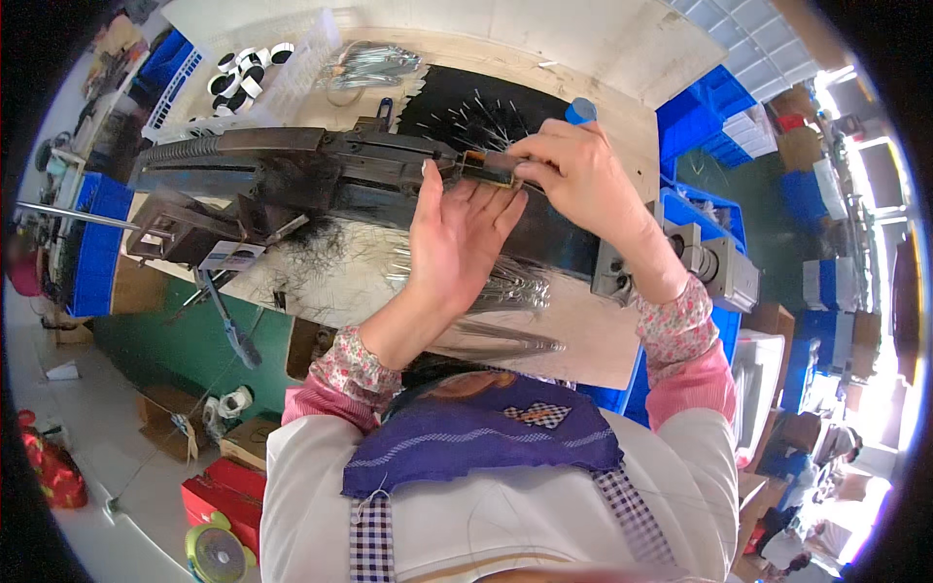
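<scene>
A long dark metal bench machine (374, 160) runs across the worktable in front of me. My left hand (453, 243) lies palm up against its right end, fingers stretched out and thumb apart. Just beside those fingertips, my right hand (583, 175) pinches at the machine's end; what sits between its fingertips is too small to make out. Behind the hands, thin metal wire pieces (481, 115) lie scattered on a black sheet (437, 92). Bundles of thin bent wires (515, 290) rest on the table near my left wrist. Loose black bristles (335, 255) cover the wood under the machine.
A white plastic crate (313, 60) with black-and-white rolls (248, 83) stands at the back left. More wires (379, 66) lie beside it. A blue cap-like piece (581, 110) stands behind my right hand. A grey motor-like unit (729, 277) and blue bins (705, 209) are at right.
</scene>
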